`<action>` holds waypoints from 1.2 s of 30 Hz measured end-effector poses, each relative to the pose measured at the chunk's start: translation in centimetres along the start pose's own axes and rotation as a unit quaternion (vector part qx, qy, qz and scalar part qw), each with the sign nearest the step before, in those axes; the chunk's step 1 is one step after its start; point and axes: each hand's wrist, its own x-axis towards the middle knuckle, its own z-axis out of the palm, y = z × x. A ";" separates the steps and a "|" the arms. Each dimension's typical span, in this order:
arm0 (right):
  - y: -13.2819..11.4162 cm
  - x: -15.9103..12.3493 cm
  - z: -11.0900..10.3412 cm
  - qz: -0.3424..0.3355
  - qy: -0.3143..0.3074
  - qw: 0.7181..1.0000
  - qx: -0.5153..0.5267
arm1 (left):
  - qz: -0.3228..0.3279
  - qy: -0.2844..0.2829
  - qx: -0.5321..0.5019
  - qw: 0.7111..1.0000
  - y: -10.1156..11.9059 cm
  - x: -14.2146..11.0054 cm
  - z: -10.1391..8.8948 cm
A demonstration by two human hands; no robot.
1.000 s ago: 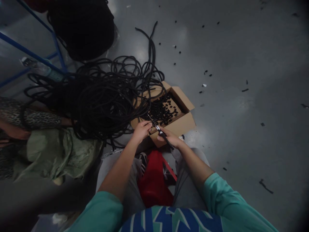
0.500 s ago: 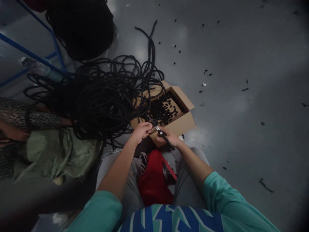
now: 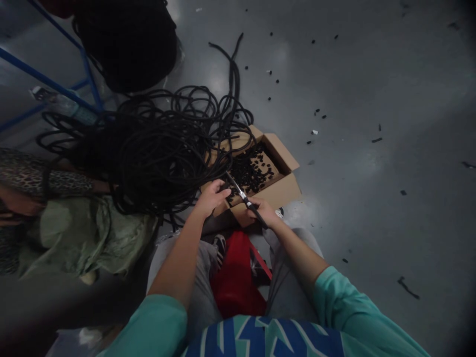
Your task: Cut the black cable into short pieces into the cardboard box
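My right hand [image 3: 263, 212] is closed around the black handles of a pair of scissors [image 3: 243, 196], whose thin blades point up and left over the cardboard box [image 3: 288, 186]. To their left, my left hand [image 3: 211, 199] has its thumb and fingers around a dark bit of black cord [image 3: 225, 186], mostly hidden by the fingers. Many short black cut pieces [image 3: 247, 171] lie in the open box. A large tangled heap of black cord [image 3: 159, 144] spreads from the box's left side, some strands lying over its flap.
A big black bundle [image 3: 126, 44] stands behind the heap, beside a blue metal frame [image 3: 48, 79] and a plastic bottle [image 3: 67, 106]. Another person's arm [image 3: 18, 206] and green cloth [image 3: 89, 233] are at left. A red stool [image 3: 238, 277] is between my legs. Black scraps dot the grey floor [image 3: 353, 173].
My left hand has drawn back left, away from the scissors, its thumb and fingers less tightly pinched. The scissors have barely shifted, and more of their blades shows.
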 end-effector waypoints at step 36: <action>2.1 1.7 -1.5 0.007 -0.057 0.993 -0.100 | 0.004 0.055 0.081 0.995 -3.0 1.6 1.6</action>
